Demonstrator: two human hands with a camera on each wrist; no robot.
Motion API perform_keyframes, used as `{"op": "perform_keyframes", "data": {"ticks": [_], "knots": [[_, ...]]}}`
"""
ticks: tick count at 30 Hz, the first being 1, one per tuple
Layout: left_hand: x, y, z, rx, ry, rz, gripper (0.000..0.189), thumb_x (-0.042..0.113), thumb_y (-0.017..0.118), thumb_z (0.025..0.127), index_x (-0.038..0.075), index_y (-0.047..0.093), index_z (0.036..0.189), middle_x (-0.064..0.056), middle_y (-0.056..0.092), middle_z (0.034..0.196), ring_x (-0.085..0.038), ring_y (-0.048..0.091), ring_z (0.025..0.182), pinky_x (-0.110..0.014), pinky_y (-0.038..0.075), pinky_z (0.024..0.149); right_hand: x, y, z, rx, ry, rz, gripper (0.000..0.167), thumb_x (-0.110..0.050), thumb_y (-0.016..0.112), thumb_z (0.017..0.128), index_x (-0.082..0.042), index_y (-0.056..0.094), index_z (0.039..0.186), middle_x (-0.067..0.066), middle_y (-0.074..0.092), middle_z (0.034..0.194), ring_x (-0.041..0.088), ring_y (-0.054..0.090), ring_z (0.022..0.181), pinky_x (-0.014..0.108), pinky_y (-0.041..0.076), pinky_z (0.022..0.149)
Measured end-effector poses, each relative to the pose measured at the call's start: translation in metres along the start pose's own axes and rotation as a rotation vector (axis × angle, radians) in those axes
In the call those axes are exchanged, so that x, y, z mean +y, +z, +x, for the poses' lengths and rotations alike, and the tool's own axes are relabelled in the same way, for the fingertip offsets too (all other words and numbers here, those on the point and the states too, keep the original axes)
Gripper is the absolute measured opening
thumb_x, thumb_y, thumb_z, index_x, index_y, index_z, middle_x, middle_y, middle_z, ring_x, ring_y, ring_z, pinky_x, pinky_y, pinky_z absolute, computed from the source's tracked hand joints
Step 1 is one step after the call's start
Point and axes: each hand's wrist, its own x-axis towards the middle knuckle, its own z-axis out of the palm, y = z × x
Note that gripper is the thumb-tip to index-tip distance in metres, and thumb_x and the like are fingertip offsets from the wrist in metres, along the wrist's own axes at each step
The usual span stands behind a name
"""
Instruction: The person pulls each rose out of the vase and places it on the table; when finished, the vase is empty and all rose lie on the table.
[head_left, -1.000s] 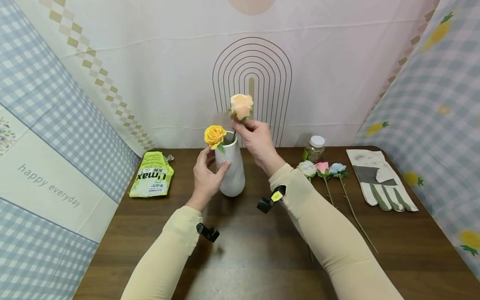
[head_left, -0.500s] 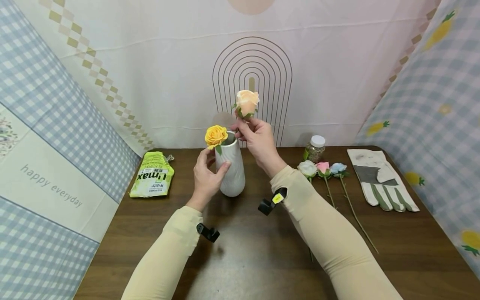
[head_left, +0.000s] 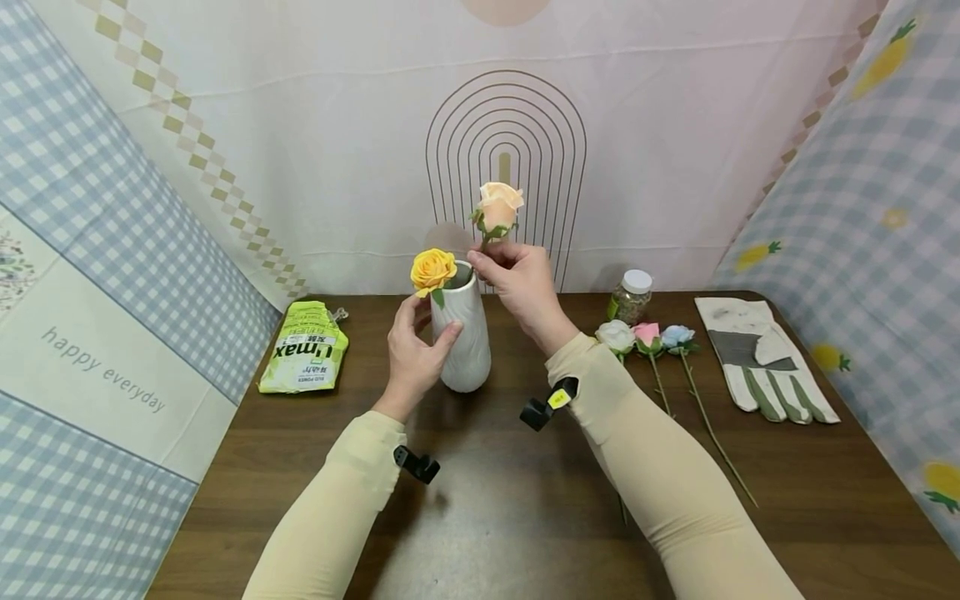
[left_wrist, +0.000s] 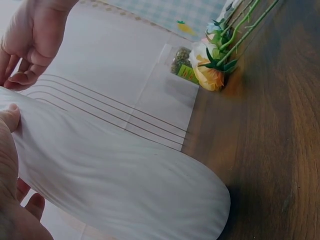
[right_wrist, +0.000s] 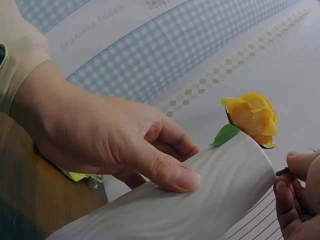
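My left hand (head_left: pixel 417 354) holds a white, wavy-textured vase (head_left: pixel 465 350) around its upper body, with the thumb on the near side, as the right wrist view confirms. The vase stands upright on the table. A yellow rose (head_left: pixel 432 271) sits at the left of its mouth, one green leaf over the rim. My right hand (head_left: pixel 525 287) pinches the stem of a peach rose (head_left: pixel 498 208) just below the bloom, close to the right side of the rim. In the right wrist view a dark bit of stem (right_wrist: pixel 283 171) shows between the right fingertips; the rest is hidden.
White (head_left: pixel 615 336), pink (head_left: pixel 647 336) and blue (head_left: pixel 677 337) roses lie at the right, stems toward me. Behind them stands a white-lidded jar (head_left: pixel 630 298). A work glove (head_left: pixel 761 358) lies farther right. A green-yellow packet (head_left: pixel 303 350) lies at the left.
The peach rose and my right hand have shifted a little right from above the vase's mouth, and the bloom now leans right. My left hand and the vase have stayed put.
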Motion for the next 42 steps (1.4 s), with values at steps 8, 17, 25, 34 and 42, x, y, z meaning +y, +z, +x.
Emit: {"op": "perform_keyframes", "data": {"ticks": [8,17,25,34,42], "knots": [[0.0,0.0,0.0,0.001,0.004,0.0,0.051,0.004,0.076,0.081,-0.008,0.051,0.122,-0.025,0.056,0.115,-0.037,0.056,0.109,-0.05,0.047,0.093,-0.003,0.002,-0.002,0.041,-0.032,0.042,0.025,-0.013,0.074,0.085,0.007,0.072,0.1,0.013,0.072,0.088,0.013,0.066,0.074,0.029,0.057,0.069],[0.0,0.0,0.001,0.012,0.016,-0.01,0.05,0.003,0.077,0.08,-0.009,0.051,0.121,-0.025,0.056,0.114,-0.037,0.056,0.107,-0.056,0.046,0.091,-0.013,0.002,-0.006,0.116,-0.084,0.166,0.023,-0.007,0.072,0.086,0.01,0.07,0.101,0.016,0.071,0.086,0.014,0.067,0.069,0.029,0.057,0.068],[0.0,-0.001,0.001,-0.001,0.013,-0.006,0.049,0.003,0.076,0.08,-0.01,0.051,0.12,-0.025,0.056,0.113,-0.037,0.057,0.106,-0.052,0.047,0.091,-0.027,-0.008,-0.008,0.146,-0.129,0.228,0.017,-0.005,0.072,0.085,0.008,0.071,0.097,0.014,0.07,0.081,0.015,0.067,0.065,0.029,0.057,0.065],[0.0,0.0,0.001,-0.016,0.016,-0.004,0.049,0.003,0.076,0.081,-0.009,0.051,0.121,-0.025,0.055,0.115,-0.036,0.056,0.109,-0.047,0.048,0.092,-0.04,-0.028,-0.007,0.18,-0.136,0.323,0.009,-0.003,0.074,0.082,0.002,0.074,0.089,0.01,0.071,0.078,0.015,0.067,0.064,0.028,0.056,0.064],[0.001,-0.001,0.0,-0.01,0.013,0.003,0.05,0.002,0.076,0.081,-0.009,0.05,0.122,-0.025,0.055,0.116,-0.036,0.055,0.109,-0.049,0.048,0.092,-0.049,-0.06,-0.003,0.313,-0.163,0.328,0.016,-0.008,0.076,0.082,0.005,0.071,0.091,0.009,0.068,0.073,0.015,0.064,0.061,0.025,0.052,0.056]]}}
